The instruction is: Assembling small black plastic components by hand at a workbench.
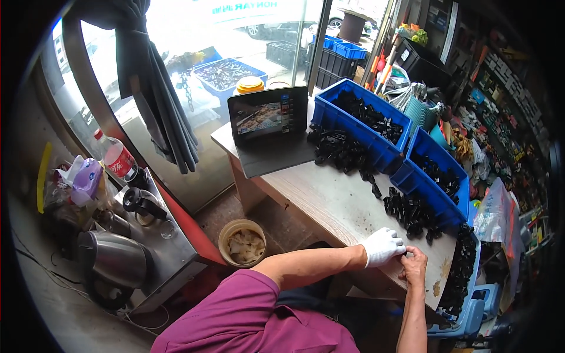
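Observation:
My left hand, in a white glove, meets my bare right hand over the front edge of the table. Both have their fingers pinched together around a small black piece, mostly hidden by the fingertips; its exact kind does not show. Just beyond my hands lies a loose pile of small black parts. A larger heap of similar black parts spreads along the table beside the blue bins. To the right of my right hand, more black parts fill a light blue container.
Two blue bins of black parts line the table's far right side. A tablet stands at the far left corner. On the floor sits a bucket. A steel kettle and a bottle occupy the left side table.

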A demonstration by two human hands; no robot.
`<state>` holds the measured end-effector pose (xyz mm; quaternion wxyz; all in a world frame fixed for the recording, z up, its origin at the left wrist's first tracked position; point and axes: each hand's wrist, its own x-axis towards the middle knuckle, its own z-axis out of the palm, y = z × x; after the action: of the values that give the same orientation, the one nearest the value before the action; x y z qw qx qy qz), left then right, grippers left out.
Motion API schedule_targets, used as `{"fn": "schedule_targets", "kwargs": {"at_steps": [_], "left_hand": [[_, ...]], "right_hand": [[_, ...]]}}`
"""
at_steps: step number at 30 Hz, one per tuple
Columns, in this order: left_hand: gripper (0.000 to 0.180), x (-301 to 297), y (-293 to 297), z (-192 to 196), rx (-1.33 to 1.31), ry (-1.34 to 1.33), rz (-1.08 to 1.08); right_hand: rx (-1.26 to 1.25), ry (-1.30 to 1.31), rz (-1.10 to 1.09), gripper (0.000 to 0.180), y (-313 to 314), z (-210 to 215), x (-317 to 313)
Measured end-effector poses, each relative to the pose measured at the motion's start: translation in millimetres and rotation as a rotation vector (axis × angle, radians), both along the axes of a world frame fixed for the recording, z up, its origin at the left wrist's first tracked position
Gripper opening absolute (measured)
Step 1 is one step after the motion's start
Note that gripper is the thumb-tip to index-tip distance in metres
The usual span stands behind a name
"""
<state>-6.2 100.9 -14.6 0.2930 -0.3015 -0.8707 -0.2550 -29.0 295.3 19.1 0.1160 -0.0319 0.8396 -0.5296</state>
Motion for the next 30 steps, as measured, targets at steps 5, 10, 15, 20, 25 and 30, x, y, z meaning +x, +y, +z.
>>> {"fn": "schedule_targets", "kwargs": {"at_steps": [5,10,15,20,25,30], "left_hand": [[0.033,4,-4,12,0.192,-0.126,-0.047],[0.04,18,-9,5,0.32,-0.214,0.001],[0.032,34,-5,7,0.324,-0.249,-0.042],[0.027,40,-27,18,0.3,-0.181,-0.003],[0.023,36,-33,23,0.314,-0.186,0.015],[0.02,32,-14,17,0.306,-0.144,-0.018]], "right_hand": [[-0.062,0.032,-0.031,0.025,5,-2,5],[-0.194,-0.03,-0.081,0.029,15,-4,10],[-0.29,-0.057,-0.161,0.035,41,-9,24],[-0.264,-0.112,-0.194,0.037,38,10,23],[-0.263,-0.13,-0.263,0.035,47,29,19],[-0.28,-0.124,-0.381,0.035,93,32,19]]}}
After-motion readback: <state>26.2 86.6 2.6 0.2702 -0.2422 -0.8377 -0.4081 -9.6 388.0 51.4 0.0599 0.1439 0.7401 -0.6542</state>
